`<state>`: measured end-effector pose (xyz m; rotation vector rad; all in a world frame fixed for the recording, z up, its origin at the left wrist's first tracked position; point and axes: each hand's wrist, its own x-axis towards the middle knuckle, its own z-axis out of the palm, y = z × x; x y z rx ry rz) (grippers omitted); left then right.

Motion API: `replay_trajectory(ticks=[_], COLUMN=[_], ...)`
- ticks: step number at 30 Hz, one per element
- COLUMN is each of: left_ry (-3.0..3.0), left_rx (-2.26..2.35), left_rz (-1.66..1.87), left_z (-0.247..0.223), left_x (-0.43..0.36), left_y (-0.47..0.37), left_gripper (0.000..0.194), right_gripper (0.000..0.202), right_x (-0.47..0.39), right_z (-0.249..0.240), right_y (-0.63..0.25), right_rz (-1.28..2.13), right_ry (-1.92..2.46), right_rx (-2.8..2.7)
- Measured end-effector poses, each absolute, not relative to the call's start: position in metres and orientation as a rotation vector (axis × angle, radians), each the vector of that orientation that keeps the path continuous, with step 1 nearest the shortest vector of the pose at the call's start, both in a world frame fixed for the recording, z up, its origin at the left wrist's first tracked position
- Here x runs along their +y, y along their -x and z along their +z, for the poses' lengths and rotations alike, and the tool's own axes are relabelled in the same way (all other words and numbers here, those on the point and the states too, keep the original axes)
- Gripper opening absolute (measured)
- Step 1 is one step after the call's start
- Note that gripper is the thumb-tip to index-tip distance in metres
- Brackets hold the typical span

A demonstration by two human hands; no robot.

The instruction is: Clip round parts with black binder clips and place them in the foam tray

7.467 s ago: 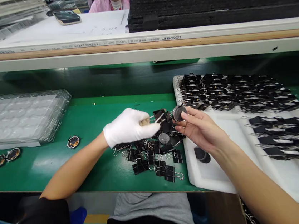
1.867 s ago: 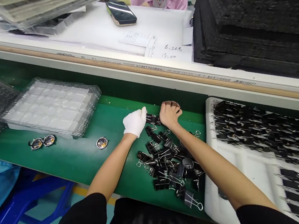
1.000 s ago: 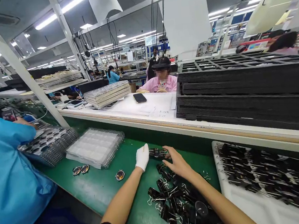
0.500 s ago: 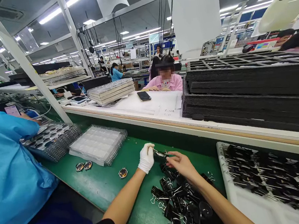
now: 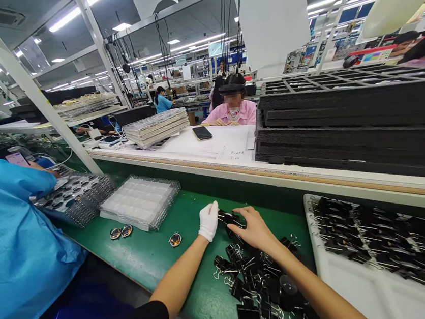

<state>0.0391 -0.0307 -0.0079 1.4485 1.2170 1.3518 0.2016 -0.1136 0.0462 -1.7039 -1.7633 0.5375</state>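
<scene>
My left hand (image 5: pixel 209 221), in a white glove, is closed, its fingertips pinching at the left end of a black binder clip (image 5: pixel 228 217) with silver wire handles. From the other side, my bare right hand (image 5: pixel 254 228) grips the same clip between thumb and fingers. Whether a small part sits in the clip's jaws cannot be made out. Below my hands a loose heap of black binder clips (image 5: pixel 249 311) lies on the green bench (image 5: pixel 151 261). One round, metal-rimmed piece with a dark amber face (image 5: pixel 175 239) lies left of my left forearm.
Two more round pieces (image 5: pixel 121 232) lie by a stack of clear compartment trays (image 5: pixel 138 201). A white tray (image 5: pixel 337 278) full of clips stands right. Black foam trays (image 5: pixel 347 129) and a phone (image 5: pixel 202 133) are on the shelf. A person in blue (image 5: pixel 15 243) sits left.
A thin, shiny round piece showed between my hands before; a black binder clip shows there now. My right hand has shifted slightly left, its fingers around the clip. The view has tilted a little.
</scene>
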Motion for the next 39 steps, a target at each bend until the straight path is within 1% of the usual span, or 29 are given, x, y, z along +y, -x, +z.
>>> replay_trajectory(ticks=[2, 4, 6, 8, 13, 16, 19, 21, 23, 26, 32, 36, 39], left_ry=[-1.436, -1.418, -1.4, -1.392, -1.387, -1.382, -1.4, -1.419, -1.433, -1.443, -1.462, -1.461, -1.452], left_rx=[1.179, 1.138, 1.099, 1.064, 1.025, 1.02, 1.007, 1.002, 1.004, 1.014, 1.023, 1.031, 1.044], left_rz=[1.299, 1.226, 1.161, 1.128, 1.102, 1.092, 1.081, 1.069, 1.063, 1.072, 1.076, 1.052, 1.036], left_z=[-0.01, -0.012, -0.012, -0.011, -0.006, -0.006, -0.006, -0.005, -0.004, -0.004, -0.002, 0.0, -0.001], left_x=[-0.034, -0.036, -0.037, -0.037, -0.03, -0.022, -0.017, -0.018, -0.019, -0.021, -0.02, -0.018, -0.014], left_y=[-0.039, -0.04, -0.041, -0.041, -0.04, -0.041, -0.045, -0.047, -0.047, -0.046, -0.045, -0.047, -0.049], left_gripper=[0.063, 0.068, 0.077, 0.082, 0.072, 0.068, 0.062, 0.06, 0.06, 0.061, 0.062, 0.059, 0.055], right_gripper=[0.046, 0.055, 0.066, 0.07, 0.069, 0.062, 0.054, 0.056, 0.065, 0.081, 0.076, 0.072, 0.079], right_x=[-0.113, -0.115, -0.123, -0.139, -0.229, -0.302, -0.363, -0.388, -0.402, -0.407, -0.401, -0.403, -0.41], right_z=[0.044, 0.043, 0.046, 0.052, 0.065, 0.063, 0.053, 0.046, 0.041, 0.039, 0.039, 0.043, 0.054], right_y=[-0.201, -0.205, -0.214, -0.23, -0.287, -0.32, -0.338, -0.343, -0.343, -0.34, -0.349, -0.367, -0.389], right_rz=[0.653, 0.732, 0.71, 0.663, 0.555, 0.537, 0.588, 0.601, 0.592, 0.587, 0.509, 0.293, 0.135], right_ry=[1.715, 1.737, 1.738, 1.721, 1.638, 1.63, 1.526, 1.459, 1.455, 1.449, 1.42, 1.601, 1.797], right_rx=[-1.756, -1.722, -1.674, -1.587, -1.199, -0.88, -0.498, -0.295, -0.179, -0.117, -0.137, -0.311, -0.469])
